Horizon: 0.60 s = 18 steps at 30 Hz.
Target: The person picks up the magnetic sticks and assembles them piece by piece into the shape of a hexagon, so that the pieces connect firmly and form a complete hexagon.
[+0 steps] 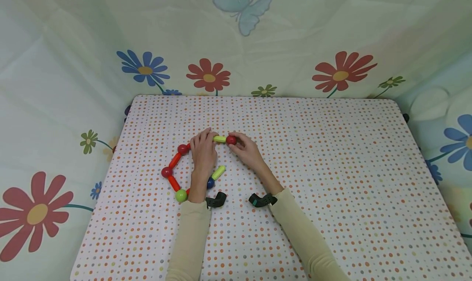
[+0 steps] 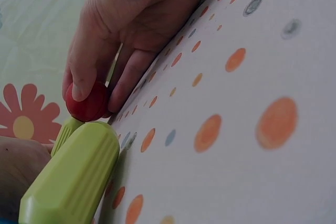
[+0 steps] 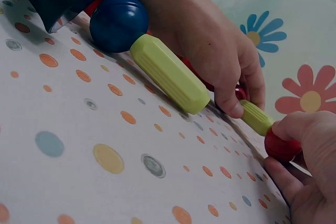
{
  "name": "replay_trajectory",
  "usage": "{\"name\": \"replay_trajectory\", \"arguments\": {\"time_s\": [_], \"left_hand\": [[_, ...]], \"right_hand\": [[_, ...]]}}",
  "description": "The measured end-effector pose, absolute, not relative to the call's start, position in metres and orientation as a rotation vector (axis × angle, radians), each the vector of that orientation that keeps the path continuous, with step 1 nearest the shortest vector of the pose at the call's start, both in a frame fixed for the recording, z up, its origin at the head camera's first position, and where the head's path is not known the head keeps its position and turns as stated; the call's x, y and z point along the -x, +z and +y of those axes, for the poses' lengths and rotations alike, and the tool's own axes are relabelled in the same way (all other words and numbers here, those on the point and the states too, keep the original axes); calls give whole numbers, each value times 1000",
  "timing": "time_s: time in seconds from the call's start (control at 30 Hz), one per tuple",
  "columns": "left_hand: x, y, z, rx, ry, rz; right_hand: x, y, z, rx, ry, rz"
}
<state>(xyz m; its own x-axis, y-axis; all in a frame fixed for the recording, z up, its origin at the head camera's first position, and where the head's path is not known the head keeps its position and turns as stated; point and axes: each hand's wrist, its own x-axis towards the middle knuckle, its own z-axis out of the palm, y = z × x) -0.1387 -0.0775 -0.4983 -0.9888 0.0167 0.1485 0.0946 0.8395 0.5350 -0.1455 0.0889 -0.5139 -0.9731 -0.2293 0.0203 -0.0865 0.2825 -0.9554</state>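
Note:
My right hand [image 1: 248, 150] pinches a red ball [image 1: 231, 140] between thumb and fingers. The ball touches the end of a yellow-green rod [image 3: 256, 118]. That rod's other end is pinched by my left hand [image 1: 204, 152], with another red ball [image 3: 240, 92] partly hidden behind the thumb. From there the chain of rods and balls curves left and toward me: a red ball [image 1: 182, 149], a red rod [image 1: 175, 160], a red ball [image 1: 166, 172], a red rod [image 1: 173, 183] and a light green ball [image 1: 181, 196]. My left wrist covers part of it.
A blue ball [image 3: 118, 23] with a second yellow-green rod [image 3: 169, 74] ends the chain's near side, right of my left wrist. Everything lies on a dotted tabletop [image 1: 332, 170]. Wrist cameras [image 1: 216, 200] sit on both arms. Flowered cloth [image 1: 276, 47] hangs behind the table.

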Motion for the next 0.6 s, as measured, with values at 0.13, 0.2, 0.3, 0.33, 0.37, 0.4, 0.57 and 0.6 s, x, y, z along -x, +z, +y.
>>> {"name": "replay_trajectory", "arguments": {"time_s": [0.13, 0.2, 0.3, 0.33, 0.37, 0.4, 0.57, 0.6], "left_hand": [[138, -498, -78, 93, -846, -2875], [138, -498, -78, 99, -849, -2871], [137, -498, -79, 106, -863, -2869], [137, -498, -78, 106, -869, -2869], [137, -498, -78, 105, -874, -2870], [137, -498, -78, 102, -880, -2871], [137, -499, -78, 96, -876, -2874], [138, -499, -78, 98, -870, -2875]], "right_hand": [[145, -514, 89, 295, -1795, 2414], [145, -514, 89, 290, -1804, 2407], [144, -512, 89, 280, -1806, 2411], [144, -512, 89, 281, -1802, 2416], [144, -512, 89, 282, -1798, 2422], [144, -512, 89, 287, -1794, 2428], [144, -511, 88, 309, -1778, 2450], [144, -512, 88, 311, -1780, 2451]]}}
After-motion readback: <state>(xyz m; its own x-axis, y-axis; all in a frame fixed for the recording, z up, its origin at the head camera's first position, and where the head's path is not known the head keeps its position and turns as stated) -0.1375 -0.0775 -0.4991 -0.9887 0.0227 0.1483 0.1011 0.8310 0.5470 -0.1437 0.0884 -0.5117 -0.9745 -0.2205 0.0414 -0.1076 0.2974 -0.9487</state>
